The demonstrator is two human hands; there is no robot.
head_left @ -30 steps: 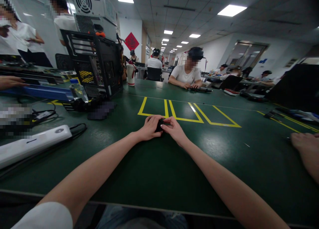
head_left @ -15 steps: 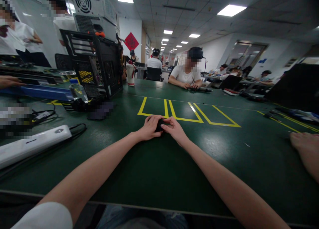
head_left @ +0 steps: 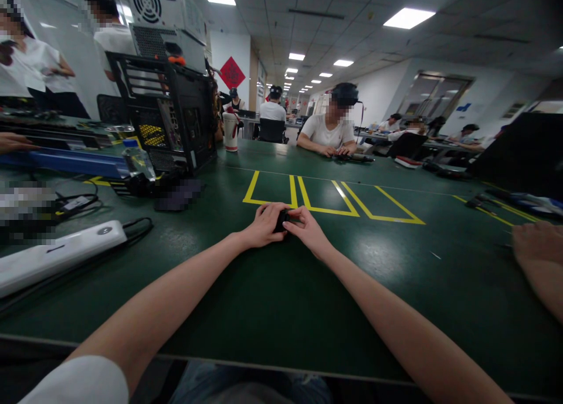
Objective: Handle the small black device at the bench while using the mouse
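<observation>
A small black object (head_left: pixel 282 221), mostly covered by my fingers, is between my hands low over the green table (head_left: pixel 264 298); its kind cannot be made out. My left hand (head_left: pixel 264 225) is closed around its left side, fingers over the top and thumb at the near edge. On the other side, my right hand (head_left: pixel 307 228) pinches the object with thumb and fingers. Just beyond my fingers run yellow tape outlines (head_left: pixel 303 202) on the tabletop.
To the left are a white power strip (head_left: pixel 65 251), a dark cloth-like piece (head_left: pixel 179 195), a water bottle (head_left: pixel 137 160) and an open black computer case (head_left: pixel 171 111). A paper cup (head_left: pixel 230 131) stands farther back. Another person's hand (head_left: pixel 539 257) rests at right; a person (head_left: pixel 329 128) sits opposite.
My hands and the black object have stayed almost in place. The other person's hand at the right edge has shifted slightly upward.
</observation>
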